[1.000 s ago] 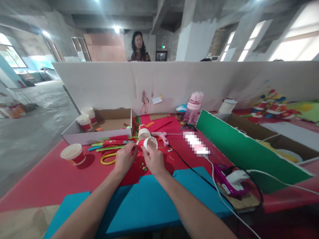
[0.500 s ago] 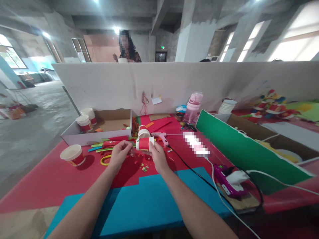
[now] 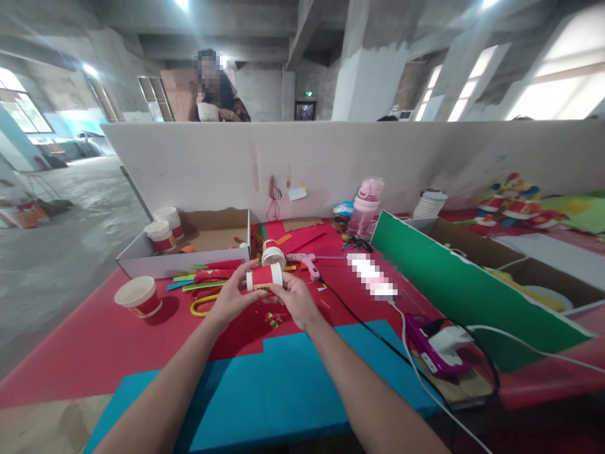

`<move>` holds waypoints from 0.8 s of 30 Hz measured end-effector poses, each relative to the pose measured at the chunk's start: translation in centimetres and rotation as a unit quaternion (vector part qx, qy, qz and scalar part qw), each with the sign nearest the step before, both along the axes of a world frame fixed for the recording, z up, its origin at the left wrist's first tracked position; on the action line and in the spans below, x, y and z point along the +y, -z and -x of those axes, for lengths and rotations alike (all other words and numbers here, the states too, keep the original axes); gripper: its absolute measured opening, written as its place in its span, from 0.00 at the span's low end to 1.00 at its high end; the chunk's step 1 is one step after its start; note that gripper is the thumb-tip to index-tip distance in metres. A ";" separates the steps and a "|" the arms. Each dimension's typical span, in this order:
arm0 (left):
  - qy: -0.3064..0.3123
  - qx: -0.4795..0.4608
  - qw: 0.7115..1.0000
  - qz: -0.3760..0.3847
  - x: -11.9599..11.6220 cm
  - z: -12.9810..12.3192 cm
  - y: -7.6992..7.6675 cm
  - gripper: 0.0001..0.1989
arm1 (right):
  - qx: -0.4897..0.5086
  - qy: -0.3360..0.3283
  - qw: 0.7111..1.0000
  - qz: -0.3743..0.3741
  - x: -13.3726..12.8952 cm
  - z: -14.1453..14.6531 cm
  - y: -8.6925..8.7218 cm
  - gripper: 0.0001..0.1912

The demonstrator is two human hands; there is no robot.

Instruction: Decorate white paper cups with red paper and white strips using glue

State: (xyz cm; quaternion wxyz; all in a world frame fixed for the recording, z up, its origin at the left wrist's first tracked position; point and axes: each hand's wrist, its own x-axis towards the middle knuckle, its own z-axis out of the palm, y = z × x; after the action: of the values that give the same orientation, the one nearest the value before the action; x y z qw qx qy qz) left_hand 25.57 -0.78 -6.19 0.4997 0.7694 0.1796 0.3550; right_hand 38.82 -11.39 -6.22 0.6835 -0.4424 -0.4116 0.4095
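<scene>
A white paper cup [image 3: 265, 277] with a red band lies sideways between my hands, above the red table cover. My left hand [image 3: 235, 295] grips its left end, thumb below and fingers behind. At the right end, my right hand [image 3: 295, 296] also holds the cup, thumb against its lower edge. Just behind it are more stacked paper cups [image 3: 273, 255] and a pink glue gun [image 3: 306, 263] with a black cord. Yellow-handled scissors [image 3: 201, 306] lie left of my left hand. Small green and white scraps [image 3: 273, 320] are on the cover below the cup.
A larger paper cup [image 3: 140, 296] stands at the left, before a white box [image 3: 184, 261] containing cups. To the right are a green-sided box [image 3: 454, 284], a purple power strip [image 3: 437, 353] and a pink bottle [image 3: 365, 208]. Behind a white partition [image 3: 198, 164], a person [image 3: 217, 94] holds a white cup.
My left hand has moved right and closed on the cup, which was in my right hand alone. The cup has shifted slightly left. The person behind the partition has moved left.
</scene>
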 end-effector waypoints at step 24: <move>-0.089 0.108 0.989 -0.038 -1.9 -1.0 0.9 0.30 | -0.256 0.256 0.932 0.032 -0.3 -1.1 0.0 0.10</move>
State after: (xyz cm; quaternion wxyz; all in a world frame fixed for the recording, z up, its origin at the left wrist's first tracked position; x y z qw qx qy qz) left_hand 26.54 -2.67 -7.05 0.4138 0.8027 0.2870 0.3194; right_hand 39.90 -11.72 -6.19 0.6223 -0.6438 -0.4322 0.1067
